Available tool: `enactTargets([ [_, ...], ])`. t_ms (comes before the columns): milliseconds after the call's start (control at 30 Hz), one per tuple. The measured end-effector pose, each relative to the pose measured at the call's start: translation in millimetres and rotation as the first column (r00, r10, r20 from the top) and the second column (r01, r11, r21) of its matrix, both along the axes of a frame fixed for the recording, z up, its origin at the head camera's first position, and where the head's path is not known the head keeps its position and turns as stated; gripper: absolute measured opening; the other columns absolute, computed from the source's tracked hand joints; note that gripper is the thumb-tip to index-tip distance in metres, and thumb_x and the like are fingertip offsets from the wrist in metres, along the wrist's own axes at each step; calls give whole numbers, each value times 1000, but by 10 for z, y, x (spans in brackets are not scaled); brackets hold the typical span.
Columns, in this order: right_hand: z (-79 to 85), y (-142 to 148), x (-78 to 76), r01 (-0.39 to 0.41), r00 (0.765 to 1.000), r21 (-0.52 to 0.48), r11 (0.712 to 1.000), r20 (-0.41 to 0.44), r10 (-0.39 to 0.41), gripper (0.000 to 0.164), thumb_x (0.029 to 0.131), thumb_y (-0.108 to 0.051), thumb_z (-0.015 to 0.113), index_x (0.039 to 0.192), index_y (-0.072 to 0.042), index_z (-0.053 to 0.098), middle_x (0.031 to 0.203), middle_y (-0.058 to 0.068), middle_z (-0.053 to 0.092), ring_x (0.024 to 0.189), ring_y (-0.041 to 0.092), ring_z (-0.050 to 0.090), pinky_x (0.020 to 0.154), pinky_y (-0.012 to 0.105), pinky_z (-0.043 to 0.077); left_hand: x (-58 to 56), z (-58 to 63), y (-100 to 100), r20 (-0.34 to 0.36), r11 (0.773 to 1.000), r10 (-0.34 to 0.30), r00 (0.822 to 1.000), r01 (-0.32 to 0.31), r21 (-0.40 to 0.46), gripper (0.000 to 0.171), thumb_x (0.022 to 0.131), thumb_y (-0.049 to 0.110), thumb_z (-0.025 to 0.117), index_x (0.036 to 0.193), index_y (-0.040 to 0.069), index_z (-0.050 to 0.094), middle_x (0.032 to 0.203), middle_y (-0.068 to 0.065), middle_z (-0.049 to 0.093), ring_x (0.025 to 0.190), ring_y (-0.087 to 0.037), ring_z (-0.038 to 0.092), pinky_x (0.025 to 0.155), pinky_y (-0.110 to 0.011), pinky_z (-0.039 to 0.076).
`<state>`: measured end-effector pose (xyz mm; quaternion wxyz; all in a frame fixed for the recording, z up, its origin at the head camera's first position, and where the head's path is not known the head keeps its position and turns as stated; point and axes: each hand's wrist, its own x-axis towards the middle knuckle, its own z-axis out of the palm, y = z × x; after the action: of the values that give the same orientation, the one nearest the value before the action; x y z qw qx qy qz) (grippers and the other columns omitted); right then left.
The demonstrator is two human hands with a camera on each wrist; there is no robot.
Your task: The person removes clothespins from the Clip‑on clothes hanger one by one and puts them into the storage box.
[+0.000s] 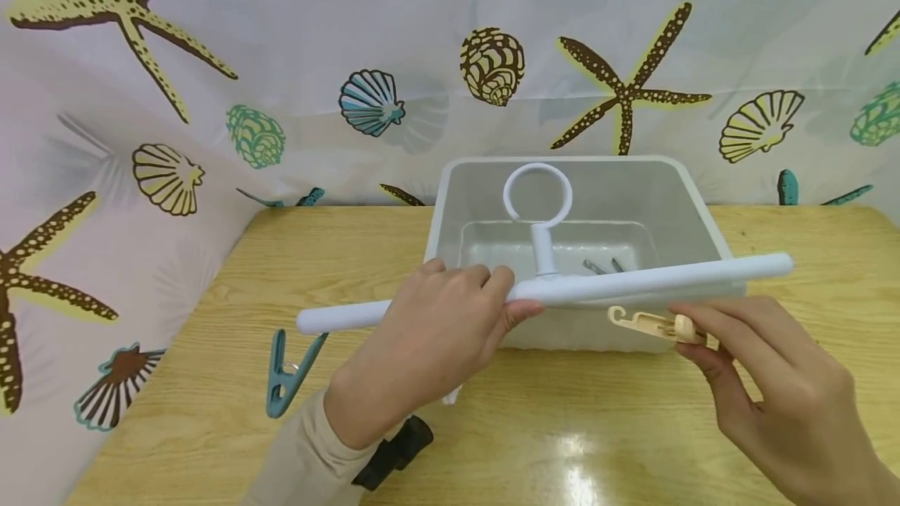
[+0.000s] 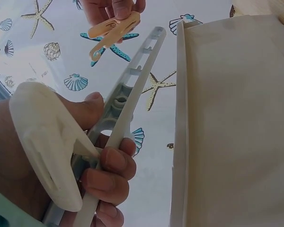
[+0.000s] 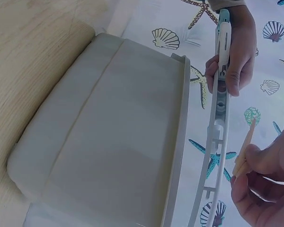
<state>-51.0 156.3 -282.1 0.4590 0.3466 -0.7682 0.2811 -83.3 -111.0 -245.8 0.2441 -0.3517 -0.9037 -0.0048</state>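
Observation:
My left hand [image 1: 439,326] grips the middle of a white plastic hanger [image 1: 654,279] with a ring hook [image 1: 537,195] standing up from its centre. Left of that hand, a teal clothespin [image 1: 288,381] hangs from the hanger's bar. A white clothespin [image 2: 47,146] sits on the hanger beside the left hand, mostly hidden by it in the head view. Between thumb and fingers, my right hand [image 1: 780,381] pinches a beige clothespin [image 1: 650,324] by one end. Its hooked end points left, just below the hanger's right arm, and appears apart from it.
Behind and under the hanger, a light grey plastic bin [image 1: 685,194] stands on the wooden table [image 1: 337,248], with a few small metal pieces [image 1: 594,266] inside. A curtain [image 1: 302,30] printed with starfish and shells hangs along the back and left.

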Motion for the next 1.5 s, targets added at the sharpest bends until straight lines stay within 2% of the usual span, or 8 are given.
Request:
enactTargets([
  [200,3,12,3,7,1000,-18,1000,5,-7,44,99,-34,55,92,7,69,82,11,65,69,7,47,65,9,37,-3,-13,5,-25,1000,-15,1000,15,-8,42,95,42,59,70,12,45,53,5,34,42,-12,34,46,-27,28],
  [333,11,-1,-7,-2,1000,-28,1000,-7,1,42,99,-33,55,91,6,69,82,11,65,70,7,48,65,10,37,0,-12,14,-24,1000,-13,1000,13,-20,42,95,43,59,70,12,44,53,5,34,41,-11,36,46,-26,28],
  [633,35,0,-41,0,1000,-29,1000,-12,-1,42,99,-32,54,94,7,69,85,13,66,73,8,50,68,10,38,-5,-32,14,-37,1000,-16,999,16,-11,42,94,43,60,69,12,44,53,5,34,41,-11,35,46,-25,26],
  [1033,44,29,-78,11,1000,-37,999,13,-10,43,99,-34,54,98,7,69,88,13,68,82,9,59,84,9,41,-7,-29,32,-24,1000,-24,999,24,-20,42,95,43,58,70,12,45,53,5,35,42,-12,36,47,-26,27],
  [1500,100,13,-102,-2,1000,-98,995,1,2,43,96,-35,59,85,6,68,78,10,66,80,7,58,84,10,40,9,-31,50,4,999,-19,1000,20,-49,42,95,44,57,70,13,45,54,5,35,44,-11,35,48,-26,27],
])
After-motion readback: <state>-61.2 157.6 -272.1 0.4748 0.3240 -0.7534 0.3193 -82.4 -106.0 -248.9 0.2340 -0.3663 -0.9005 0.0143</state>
